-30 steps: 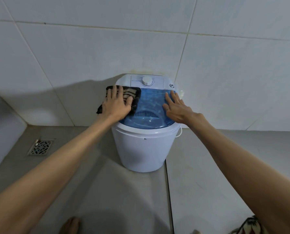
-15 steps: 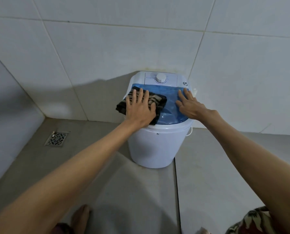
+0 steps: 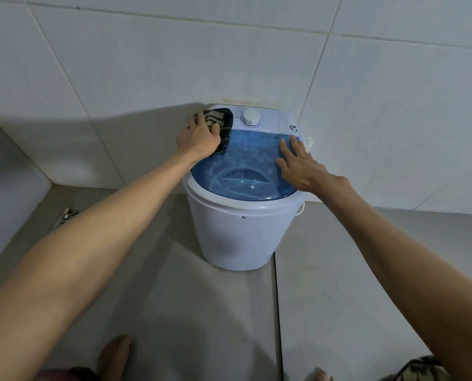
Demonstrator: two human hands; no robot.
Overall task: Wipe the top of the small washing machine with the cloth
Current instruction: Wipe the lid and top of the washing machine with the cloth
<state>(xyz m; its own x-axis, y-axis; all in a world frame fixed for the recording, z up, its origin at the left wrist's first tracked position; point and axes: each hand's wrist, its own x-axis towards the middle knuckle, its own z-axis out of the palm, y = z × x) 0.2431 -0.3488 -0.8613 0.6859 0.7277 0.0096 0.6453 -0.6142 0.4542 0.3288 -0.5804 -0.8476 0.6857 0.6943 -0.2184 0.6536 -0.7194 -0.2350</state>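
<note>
Left hand (image 3: 200,138) is pressing striped cloth (image 3: 223,125) flat at lid's (image 3: 245,166) back-left corner — unwiped blue lid lying rightward, toward open, empty right hand (image 3: 300,166) bracing it.

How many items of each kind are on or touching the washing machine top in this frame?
Hands: 2, the left hand pressing the cloth and the right hand flat on the blue lid
Cloths: 1, the striped cloth at the back left corner
Dials: 1, the white dial on the control panel
Total: 4
</note>
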